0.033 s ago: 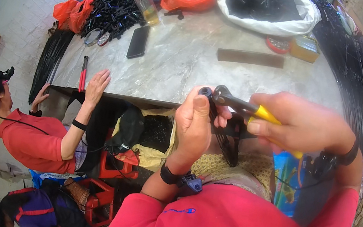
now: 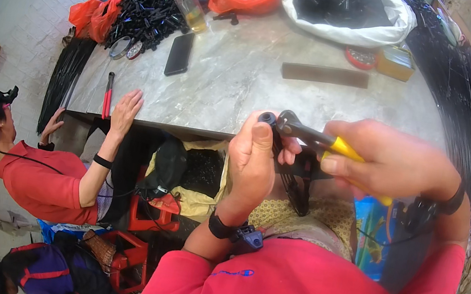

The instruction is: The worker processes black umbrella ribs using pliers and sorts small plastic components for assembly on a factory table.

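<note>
My left hand [image 2: 252, 166] is closed, thumb up, around a small black cylindrical piece [image 2: 266, 118] with a hole in its top end. Below these fingers hang thin black strands [image 2: 295, 194]; whether they join the piece is hidden. My right hand [image 2: 382, 157] grips pliers [image 2: 310, 135] with dark metal jaws and yellow handles. The handles stand apart, and the jaws are right beside the black piece; I cannot tell whether they touch it. Both hands are just off the table's near edge, above my lap.
The grey marble-look table [image 2: 240, 85] bears a phone [image 2: 179, 55], a flat brown strip [image 2: 325, 75], red-handled pliers [image 2: 108, 96] and a heap of black parts [image 2: 150, 3]. A white sack [image 2: 343, 37] stands at the back. To the left, a person in red [image 2: 52, 184] rests a hand on the table.
</note>
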{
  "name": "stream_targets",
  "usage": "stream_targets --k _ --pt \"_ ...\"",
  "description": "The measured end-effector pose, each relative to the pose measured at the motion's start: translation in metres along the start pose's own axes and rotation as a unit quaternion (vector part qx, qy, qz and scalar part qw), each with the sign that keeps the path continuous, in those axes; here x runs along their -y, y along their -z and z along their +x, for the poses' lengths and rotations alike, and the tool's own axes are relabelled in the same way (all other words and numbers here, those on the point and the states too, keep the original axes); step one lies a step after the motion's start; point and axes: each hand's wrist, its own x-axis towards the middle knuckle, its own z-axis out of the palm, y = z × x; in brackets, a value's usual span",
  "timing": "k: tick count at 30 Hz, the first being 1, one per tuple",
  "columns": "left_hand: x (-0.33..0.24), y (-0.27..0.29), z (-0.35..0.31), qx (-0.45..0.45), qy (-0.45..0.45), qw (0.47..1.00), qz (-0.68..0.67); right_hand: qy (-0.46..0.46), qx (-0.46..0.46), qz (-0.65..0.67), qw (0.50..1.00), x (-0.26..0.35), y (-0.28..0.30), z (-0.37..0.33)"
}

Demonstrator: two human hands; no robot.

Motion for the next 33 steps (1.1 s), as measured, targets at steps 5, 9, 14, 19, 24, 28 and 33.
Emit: stream_targets --k 5,9,14,19,24,28,33 --pt "0.007 -0.002 0.002 0.000 0.004 1.000 -0.006 -0.018 -0.016 0.011 1.000 -0.004 -0.001 -0.001" --pt "0.013 0.005 0.003 0.007 -0.004 0.999 -0.046 0.056 -0.020 0.090 0.994 -0.029 -0.005 0.005" --pt "0.048 0.013 -0.010 -0.030 0.092 0.994 0.059 0.021 -0.264 0.017 0.964 -0.108 0.002 0.011" --pt "0.114 0.055 -0.053 -0.039 0.213 0.959 0.184 -0.154 -0.422 -0.305 0.840 -0.234 0.014 0.040" --pt "0.128 0.084 -0.076 -0.148 0.373 0.916 0.025 -0.146 -0.530 -0.447 0.705 -0.281 0.019 0.041" --pt "0.088 0.111 -0.067 -0.113 0.298 0.946 0.064 -0.004 -0.536 -0.407 0.740 -0.236 -0.005 0.036" --pt "0.033 0.121 -0.042 -0.108 0.239 0.964 -0.049 0.071 -0.175 0.185 0.964 -0.187 -0.064 0.005"
